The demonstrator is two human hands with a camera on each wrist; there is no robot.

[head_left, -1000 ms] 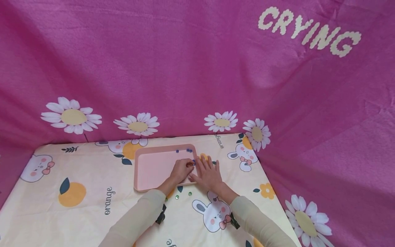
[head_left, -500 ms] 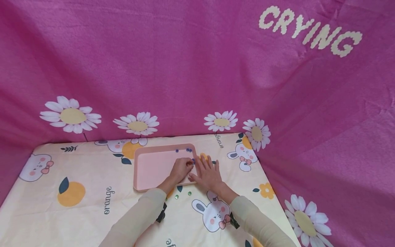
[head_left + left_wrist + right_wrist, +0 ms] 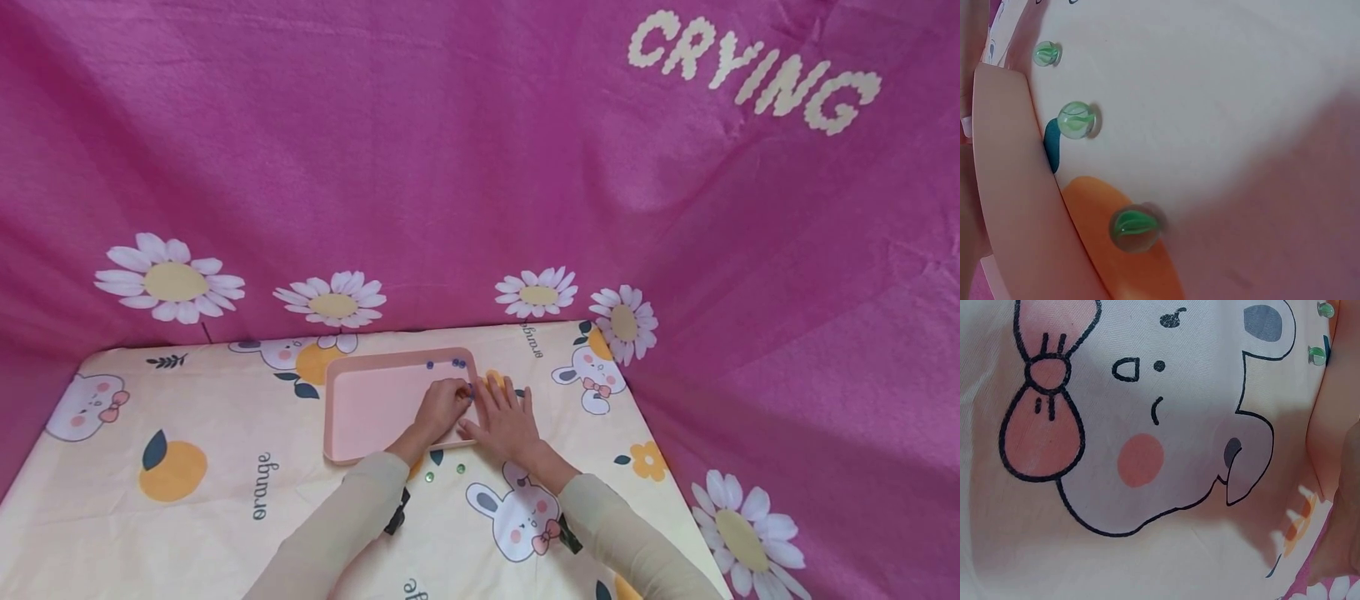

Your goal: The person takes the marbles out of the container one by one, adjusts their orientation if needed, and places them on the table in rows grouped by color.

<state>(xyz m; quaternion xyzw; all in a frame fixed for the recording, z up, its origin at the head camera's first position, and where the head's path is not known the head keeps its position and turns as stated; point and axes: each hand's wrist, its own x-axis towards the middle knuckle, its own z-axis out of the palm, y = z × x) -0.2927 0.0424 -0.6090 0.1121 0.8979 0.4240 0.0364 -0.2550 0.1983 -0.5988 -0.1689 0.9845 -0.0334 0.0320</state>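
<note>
My left hand (image 3: 441,407) reaches into the pink tray (image 3: 360,408) near its right wall, thumb and forefinger curled together at a small blue marble (image 3: 471,389). The fingertips partly cover that marble. Spread flat, my right hand (image 3: 508,427) rests over the tray's right rim with its fingers pointing away. Two blue marbles (image 3: 458,363) sit side by side in the tray's far right corner, and a single blue marble (image 3: 430,365) lies a little left of them. Both wrist views catch only the hand's edge, so the fingertips are hidden there.
Clear green-swirled marbles lie on the tablecloth along the tray's near side: a near marble (image 3: 1135,229), a middle marble (image 3: 1077,120) and a far marble (image 3: 1046,54). The tray wall (image 3: 1016,175) rises beside them. A magenta curtain (image 3: 450,167) hangs behind and to the right.
My left hand has shifted slightly away from me along the tray's right wall, with the blue marble at its fingertips. The right hand keeps its place.
</note>
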